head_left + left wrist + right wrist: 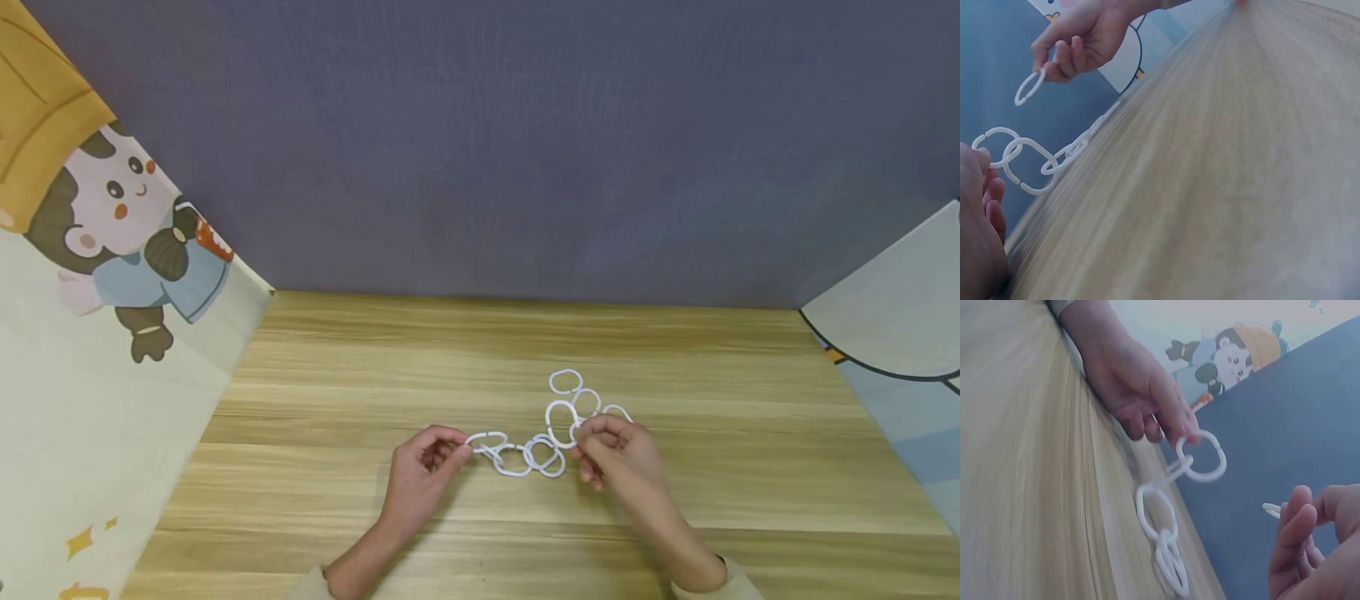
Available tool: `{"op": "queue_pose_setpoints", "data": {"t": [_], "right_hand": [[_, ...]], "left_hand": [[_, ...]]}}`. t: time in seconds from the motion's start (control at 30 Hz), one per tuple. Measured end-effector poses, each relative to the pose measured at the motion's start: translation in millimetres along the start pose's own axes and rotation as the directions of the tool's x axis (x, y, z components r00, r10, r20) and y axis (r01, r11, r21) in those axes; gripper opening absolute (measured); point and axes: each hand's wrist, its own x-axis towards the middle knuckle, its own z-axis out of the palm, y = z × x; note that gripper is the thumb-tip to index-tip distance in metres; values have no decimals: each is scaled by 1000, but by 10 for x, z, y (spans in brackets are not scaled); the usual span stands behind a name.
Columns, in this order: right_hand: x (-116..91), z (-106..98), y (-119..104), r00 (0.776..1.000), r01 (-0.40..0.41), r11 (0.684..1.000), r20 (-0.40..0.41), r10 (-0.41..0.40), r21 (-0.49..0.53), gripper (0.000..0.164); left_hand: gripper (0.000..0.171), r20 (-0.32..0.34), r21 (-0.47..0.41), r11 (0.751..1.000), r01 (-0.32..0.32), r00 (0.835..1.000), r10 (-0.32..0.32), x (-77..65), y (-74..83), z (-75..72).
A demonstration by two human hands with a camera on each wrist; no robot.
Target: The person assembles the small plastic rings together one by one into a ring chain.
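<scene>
The relation I watched was between the chain (528,457) of white links and the single link (548,419) held apart from it. In the head view the chain stretched sideways. At its left end, the left hand (423,471) pinched the end link (476,435) between thumb and fingers, closed down to a narrow grip. From those fingers the chain sloped down, and its right end looked to me as if it rested on the worktop (375,350).

The right hand (626,458) was just beyond the chain's right end and was the nearer of the two to it. Its fingers were narrow too, pinching the single link by its edge. The left wrist view showed that link raised above the chain and clear of it. From the head camera, the single link's long axis ran mostly away from the person, roughly crosswise to the chain, while the link itself lay to the left of the right fingers. I could not tell which way its slit faced.

Beyond the chain's right end were more links (566,372); whether they were joined I could not tell.
</scene>
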Motion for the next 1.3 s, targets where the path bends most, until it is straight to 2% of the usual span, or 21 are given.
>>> {"op": "queue_pose_setpoints", "data": {"t": [0.33,0.77,0.9,1.13,1.3], "right_hand": [[-27,316,-66,998,7,998,66,-11,61,5],[-71,504,9,991,-3,997,133,-8,81,11],[-84,541,43,990,-12,998,141,3,64,13],[-101,585,87,988,-26,1000,155,23,12,14],[-109,585,106,985,-19,1000,170,23,-25,15]], "left_hand": [[12,11,-5,1000,14,1000,-14,-13,15,-17],[11,26,-6,1000,-23,999,23,-32,0,-24],[10,28,-5,999,-49,998,49,-40,-18,-27],[11,50,-3,999,-53,997,53,-38,-12,-42],[11,39,-11,999,-44,998,45,-57,-7,-42]]}}
